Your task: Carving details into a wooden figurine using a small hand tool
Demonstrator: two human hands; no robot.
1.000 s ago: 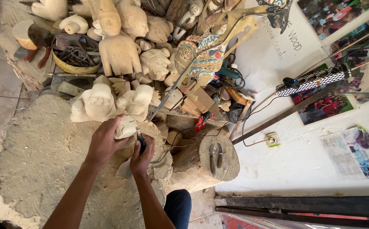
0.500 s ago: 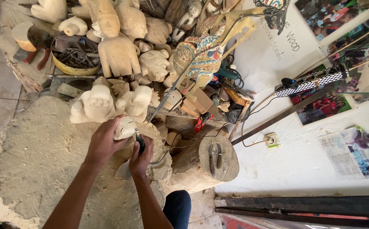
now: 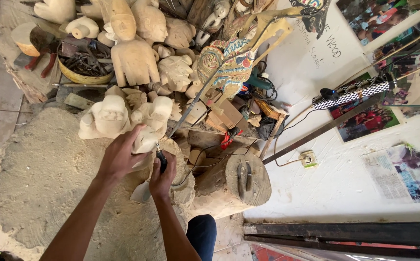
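1. Left hand (image 3: 120, 157) has its fingers curled snugly over the pale wooden carving (image 3: 144, 142), pinning it on the sawdust-covered block (image 3: 50, 179).
2. Right hand (image 3: 161, 175) is wrapped tight round a black-handled tool (image 3: 161, 159), tip at the carving.
3. Compared with a second ago: both hands are in the same grip, barely shifted.

Two hands are being counted: one left hand (image 3: 120, 157) and one right hand (image 3: 161, 176). One small pale carving (image 3: 144, 141) is being gripped, and one dark-handled tool (image 3: 161, 159) is being held against it. Two pale carved figures (image 3: 111, 116) are being seen just behind. One yellow bowl (image 3: 82, 76) of metal tools, one log stump (image 3: 248, 181), one pair of pliers (image 3: 243, 175) and one painted puppet (image 3: 229, 63) are being counted.
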